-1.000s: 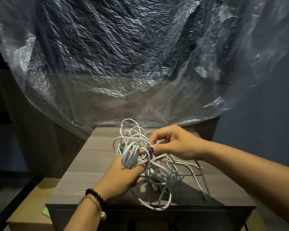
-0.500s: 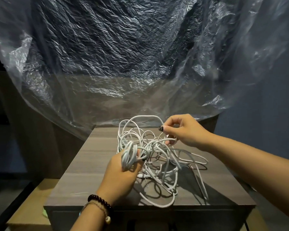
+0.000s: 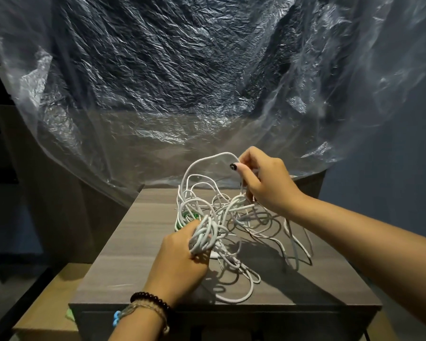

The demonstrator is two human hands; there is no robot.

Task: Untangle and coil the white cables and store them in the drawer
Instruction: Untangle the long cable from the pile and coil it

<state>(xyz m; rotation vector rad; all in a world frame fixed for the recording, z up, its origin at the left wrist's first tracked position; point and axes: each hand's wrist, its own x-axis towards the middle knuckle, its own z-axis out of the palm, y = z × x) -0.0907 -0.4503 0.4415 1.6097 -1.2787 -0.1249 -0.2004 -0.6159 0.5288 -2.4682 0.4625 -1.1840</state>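
1. Your left hand (image 3: 180, 264) sits at the near centre of the view, its grip wrapped round a gathered bunch of several white cable loops that stands up out of your fist.
2. Your right hand (image 3: 263, 183) is raised above the far side of the heap; its grip pinches 1 strand between thumb and fingers, and that strand arches up and leftward in a tall open loop. The thumbnail is painted dark.
3. The tangle of thin white rubber-coated cables (image 3: 231, 217) lies between your 2 hands, most of it resting on the worktop. Loose loops trail toward the near edge and out to the right, casting shadows on the surface.
4. A small green item (image 3: 186, 219) shows among the strands just beyond your left hand; what it is cannot be told.
5. The grey-brown wood-grain worktop (image 3: 123, 254) is the top of a low cabinet. Its dark front face (image 3: 231, 323) runs along the bottom of the view; whether a drawer there is open or closed cannot be told.
6. Your left wrist carries a dark round-bead bracelet (image 3: 153, 300) and, just behind it, a pale woven band with a blue clasp (image 3: 133, 313).
7. A crinkled sheet of clear plastic film (image 3: 182, 82) hangs across the whole background, its lower edge draping behind the worktop's far side.
8. A tan cardboard-coloured box (image 3: 47, 308) stands low at the left of the cabinet, with a pale green scrap (image 3: 70, 315) showing at the cabinet's corner.
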